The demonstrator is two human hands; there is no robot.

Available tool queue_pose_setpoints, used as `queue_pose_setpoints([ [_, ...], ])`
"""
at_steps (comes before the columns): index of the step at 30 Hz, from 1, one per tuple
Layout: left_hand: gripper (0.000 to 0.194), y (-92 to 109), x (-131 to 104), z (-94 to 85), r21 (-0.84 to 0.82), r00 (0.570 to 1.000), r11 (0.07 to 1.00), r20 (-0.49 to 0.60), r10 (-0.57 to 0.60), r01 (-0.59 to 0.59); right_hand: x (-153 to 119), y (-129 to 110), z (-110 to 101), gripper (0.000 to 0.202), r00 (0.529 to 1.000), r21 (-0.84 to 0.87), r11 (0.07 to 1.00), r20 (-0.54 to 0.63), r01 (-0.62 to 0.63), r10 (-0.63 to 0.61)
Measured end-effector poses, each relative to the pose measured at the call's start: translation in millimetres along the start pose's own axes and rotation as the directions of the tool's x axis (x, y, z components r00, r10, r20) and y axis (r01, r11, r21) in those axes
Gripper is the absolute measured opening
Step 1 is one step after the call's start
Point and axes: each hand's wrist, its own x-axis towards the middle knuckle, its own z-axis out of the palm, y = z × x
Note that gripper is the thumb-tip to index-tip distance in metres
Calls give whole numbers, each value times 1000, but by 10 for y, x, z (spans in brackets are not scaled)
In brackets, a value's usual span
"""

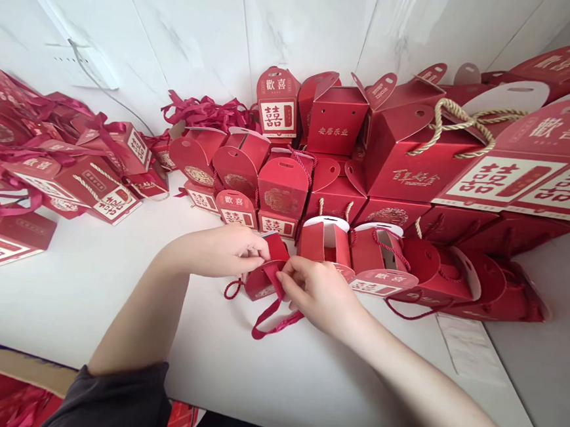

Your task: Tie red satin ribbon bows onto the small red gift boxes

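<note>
A small red gift box (pixel 258 285) stands on the white table in front of me, with a dark red cord loop at its left side. My left hand (pixel 230 251) is closed at the box's upper left edge, its fingers curled and partly hidden. From the right, my right hand (pixel 317 290) pinches a crimson ribbon (pixel 265 322) between thumb and fingers, at the box's right side. The ribbon's loose loop hangs down in front of the box onto the table. Just right of the box, another red box (pixel 329 240) with a white-lined top stands open.
Stacked red gift boxes (pixel 339 119) line the wall, some with gold rope handles. Ribbon-tied boxes (pixel 78 171) crowd the left side of the white table (pixel 158 322). Behind lies a heap of crimson ribbons (pixel 211 112). A cardboard carton (pixel 16 367) holding red items sits at lower left.
</note>
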Motion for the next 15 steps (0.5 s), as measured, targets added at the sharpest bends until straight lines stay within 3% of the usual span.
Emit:
queue_pose_setpoints([
  [4, 21, -16, -19, -8, 9, 999, 1000, -45, 0, 0, -10, -11, 33, 20, 989, -14, 994, -105, 104, -105],
  [8, 20, -5, -70, -8, 70, 952, 997, -303, 33, -13, -18, -9, 57, 15, 906, 66, 933, -274, 354, -324],
  [10, 18, 15, -103, -11, 60, 893, 995, -439, 94, -75, -14, -8, 56, 17, 893, 142, 901, -264, 410, -365],
  [13, 15, 24, -150, -27, 18, 801, 981, -575, 167, -191, -7, -10, 36, 19, 920, 330, 860, -190, 390, -344],
  [15, 17, -8, -169, -43, -9, 811, 985, -569, 135, -170, -4, -12, 18, 20, 936, 432, 830, -176, 353, -306],
])
